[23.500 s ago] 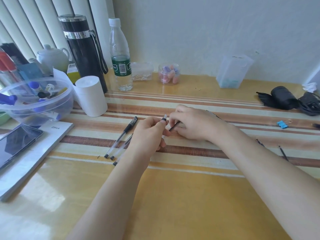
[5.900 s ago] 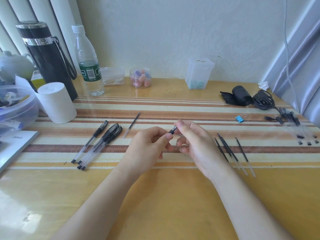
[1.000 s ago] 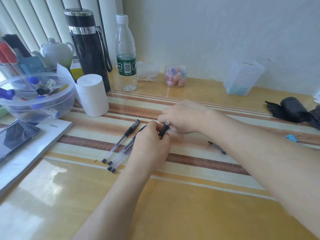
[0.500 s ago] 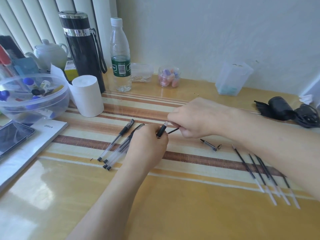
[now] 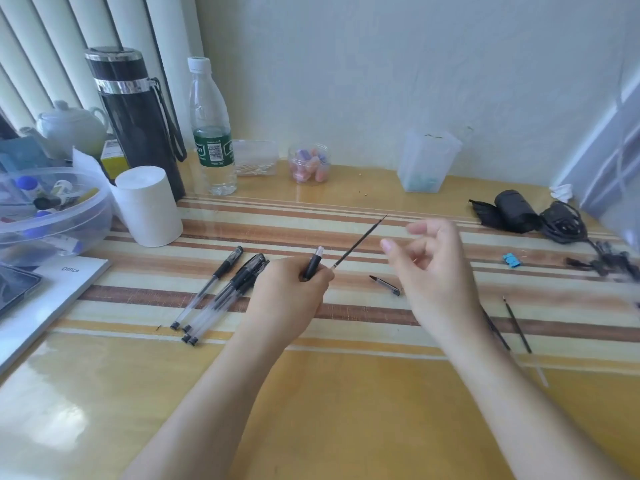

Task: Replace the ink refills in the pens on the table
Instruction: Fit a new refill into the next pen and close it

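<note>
My left hand [image 5: 291, 296] grips a clear pen barrel [image 5: 313, 266] with a black grip section, held upright. A thin black refill [image 5: 360, 242] slants up and to the right from the same fingers. My right hand [image 5: 433, 271] hovers to the right of it, blurred, its fingers loosely curled and holding nothing. A small black pen tip piece [image 5: 384, 285] lies on the table between the hands. Several assembled pens [image 5: 221, 296] lie in a bunch on the left. Loose refills [image 5: 516, 323] lie to the right, partly hidden by my right forearm.
Along the back stand a black flask [image 5: 135, 123], a water bottle [image 5: 211, 133], a white roll [image 5: 149, 206], a small jar [image 5: 309, 163] and a clear container [image 5: 427, 161]. A plastic bowl [image 5: 52, 209] and notebook [image 5: 52, 296] sit left. A black pouch [image 5: 512, 211] and blue clip [image 5: 511, 260] lie right.
My right hand has let go of the refill and drawn away to the right. The refill now sticks up from my left hand beside the barrel. The view has swung right.
</note>
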